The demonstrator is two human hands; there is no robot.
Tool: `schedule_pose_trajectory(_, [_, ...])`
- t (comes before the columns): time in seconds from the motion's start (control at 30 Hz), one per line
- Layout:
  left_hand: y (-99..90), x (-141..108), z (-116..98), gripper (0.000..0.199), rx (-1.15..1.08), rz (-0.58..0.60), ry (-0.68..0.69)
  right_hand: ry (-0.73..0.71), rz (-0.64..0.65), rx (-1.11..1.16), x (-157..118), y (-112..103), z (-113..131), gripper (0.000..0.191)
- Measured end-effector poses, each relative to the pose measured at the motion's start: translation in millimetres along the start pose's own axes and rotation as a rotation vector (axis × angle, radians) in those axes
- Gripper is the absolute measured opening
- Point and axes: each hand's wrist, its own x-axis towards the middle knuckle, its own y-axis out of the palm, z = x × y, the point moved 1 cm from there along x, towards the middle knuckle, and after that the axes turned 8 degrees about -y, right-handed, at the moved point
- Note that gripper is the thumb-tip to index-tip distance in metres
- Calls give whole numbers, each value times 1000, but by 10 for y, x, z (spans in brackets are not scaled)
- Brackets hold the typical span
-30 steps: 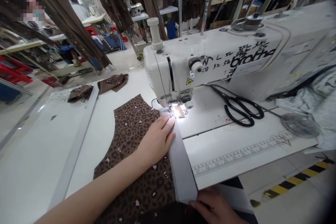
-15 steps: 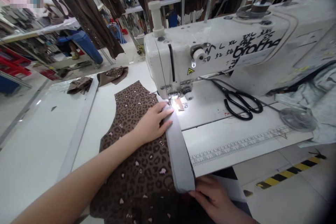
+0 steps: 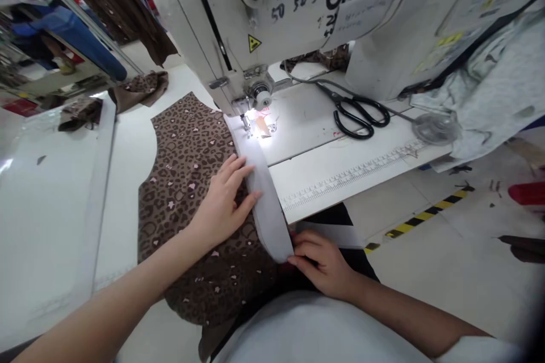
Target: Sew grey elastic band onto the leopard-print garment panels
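A brown leopard-print fabric piece (image 3: 187, 164) lies on the sewing table, a light grey strip of fabric (image 3: 272, 212) along its right edge. The strip's far end runs under the needle and presser foot (image 3: 246, 123) of the white sewing machine (image 3: 298, 17). My left hand (image 3: 225, 198) rests with fingers spread across the print and the strip, in front of the foot. At the strip's near, rounded end, my right hand (image 3: 321, 261) pinches its corner between thumb and fingers, just off the table edge. Part of these fingers is hidden.
Black-handled scissors (image 3: 357, 113) lie right of the needle. A printed ruler scale (image 3: 353, 173) runs along the table's front edge. Pale patterned cloth (image 3: 494, 85) is heaped at the right. Brown scraps (image 3: 140, 89) lie at the far left.
The view has tipped down and nearer. My left hand has slid back along the strip, away from the presser foot. My right hand still holds the near corner.
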Motion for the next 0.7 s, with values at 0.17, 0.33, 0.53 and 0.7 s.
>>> schedule_pose_trajectory(0.17, [25,63,41,47,47,13,-10,-13,-35,-15,4,-10,49,17])
schedule_pose_trajectory(0.33, [26,48,46,51,71,-7,41,-26,-43,-49,-7,27,32,18])
schedule_pose_trajectory(0.53, [49,-151,-61,33,108,100,149,-163,38,-146,16,-31,59,7])
schedule_pose_trajectory(0.7, [66,-246,-92,39,118,138,89,-400,280,-203,152,-206,149,30])
